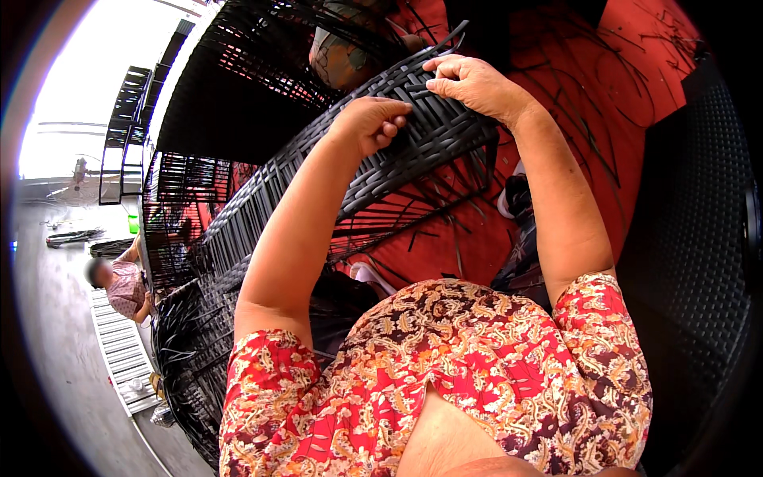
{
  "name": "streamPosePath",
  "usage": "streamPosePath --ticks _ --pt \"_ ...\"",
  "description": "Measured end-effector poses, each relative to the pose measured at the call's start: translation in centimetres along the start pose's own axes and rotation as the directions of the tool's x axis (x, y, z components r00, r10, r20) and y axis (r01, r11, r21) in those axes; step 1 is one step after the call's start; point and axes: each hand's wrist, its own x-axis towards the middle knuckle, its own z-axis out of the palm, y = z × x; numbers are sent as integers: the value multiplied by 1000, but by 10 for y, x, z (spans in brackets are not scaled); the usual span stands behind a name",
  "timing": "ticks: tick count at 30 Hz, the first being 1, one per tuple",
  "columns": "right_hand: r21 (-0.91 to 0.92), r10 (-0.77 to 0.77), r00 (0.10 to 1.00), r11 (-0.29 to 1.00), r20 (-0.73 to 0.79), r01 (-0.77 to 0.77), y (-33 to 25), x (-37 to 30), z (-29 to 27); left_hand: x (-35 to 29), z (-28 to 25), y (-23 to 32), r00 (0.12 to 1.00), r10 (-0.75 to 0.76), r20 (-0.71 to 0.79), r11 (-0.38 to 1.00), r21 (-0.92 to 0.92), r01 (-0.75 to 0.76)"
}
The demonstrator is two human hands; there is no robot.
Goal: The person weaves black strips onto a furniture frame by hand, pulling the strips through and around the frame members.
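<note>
A band of dark grey woven wicker (274, 187) runs slantwise in front of me, part of a large black wicker furniture piece. Over its far end my left hand (369, 125) is closed, fingers curled and the index finger and thumb pressed together at the weave. What it pinches, if anything, is too small to make out. Just to its right, my right hand (477, 86) is closed, with thumb and bent fingers at the end of a flat grey wicker strip (417, 87). Another loose strip end (458, 33) sticks up beyond the hands.
Red floor covering (556, 60) is strewn with loose black strips. A dark woven panel (691, 230) stands at the right. A person in patterned clothing (342, 60) sits beyond the wicker; another person (123, 286) is at far left near a white slatted rack (119, 350).
</note>
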Motion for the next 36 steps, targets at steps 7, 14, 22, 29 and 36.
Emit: streamPosePath --ticks 7,14,22,29,36 --pt "-4 9 1000 1000 29 -9 0 2 1 11 9 5 984 149 -95 863 499 -82" --pt "-39 6 1000 999 -1 -6 9 7 6 6 18 5 972 167 -163 878 474 -71" --pt "-201 0 1000 980 5 1 13 11 5 12 -2 -4 998 64 -13 997 40 -64" --pt "-463 -93 995 884 -39 65 19 6 12 7 0 -11 990 127 63 989 -80 -122" --pt "-542 -13 994 837 112 72 1 0 17 -2 2 -12 981 175 86 984 13 -177"
